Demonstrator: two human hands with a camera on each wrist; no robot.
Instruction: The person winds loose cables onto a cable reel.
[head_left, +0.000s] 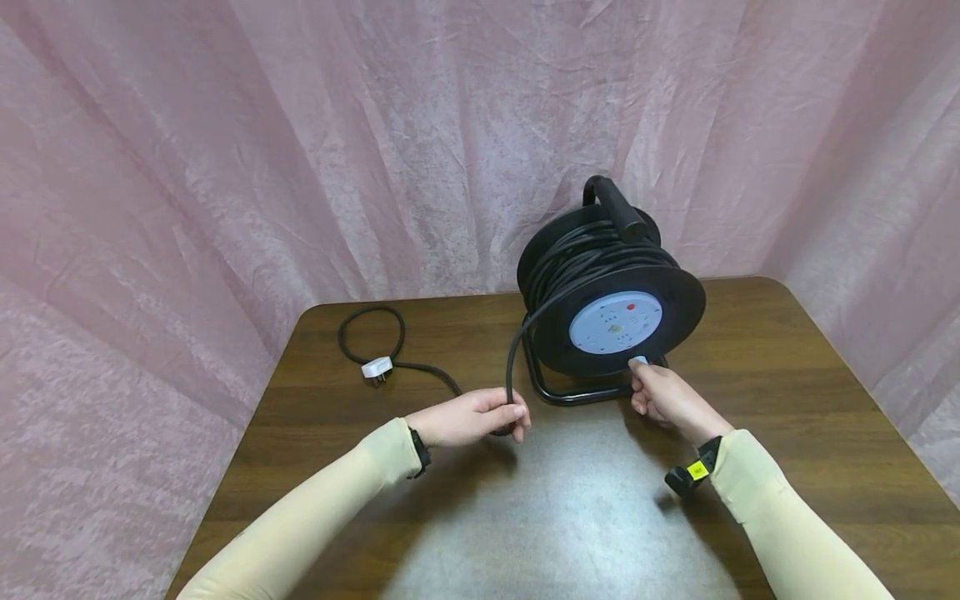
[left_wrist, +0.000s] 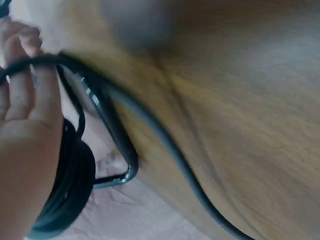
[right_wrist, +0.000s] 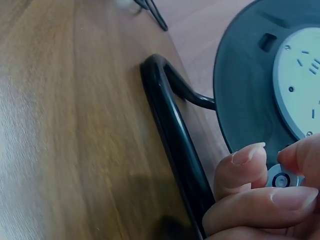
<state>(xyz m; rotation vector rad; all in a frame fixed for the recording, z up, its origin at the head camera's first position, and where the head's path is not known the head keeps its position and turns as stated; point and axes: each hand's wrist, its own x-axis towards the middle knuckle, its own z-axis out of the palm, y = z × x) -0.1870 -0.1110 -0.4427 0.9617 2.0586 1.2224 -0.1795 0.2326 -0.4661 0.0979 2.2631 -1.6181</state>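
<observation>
A black cable reel (head_left: 543, 343) with a light socket panel (head_left: 617, 322) in its face stands tilted on a tubular frame (head_left: 573, 398). Dark cable is wound round its drum, and one length of cable (head_left: 512, 364) runs down into my left hand (head_left: 480, 417). That hand holds it between thumb and fingers; in the left wrist view the cable (left_wrist: 165, 137) crosses the fingers. At the disc's lower edge my right hand (head_left: 670, 402) pinches a small pale winding knob (head_left: 638, 360). The right wrist view shows the knob's round end (right_wrist: 281, 180) between thumb and curled fingers.
A white plug (head_left: 377, 367) lies at the left of the wooden table (head_left: 315, 433), pins toward me, beside a loop of cable (head_left: 371, 310). The reel's carrying handle (head_left: 620, 210) rises at the top. Pink curtains (head_left: 420, 150) hang right behind the table.
</observation>
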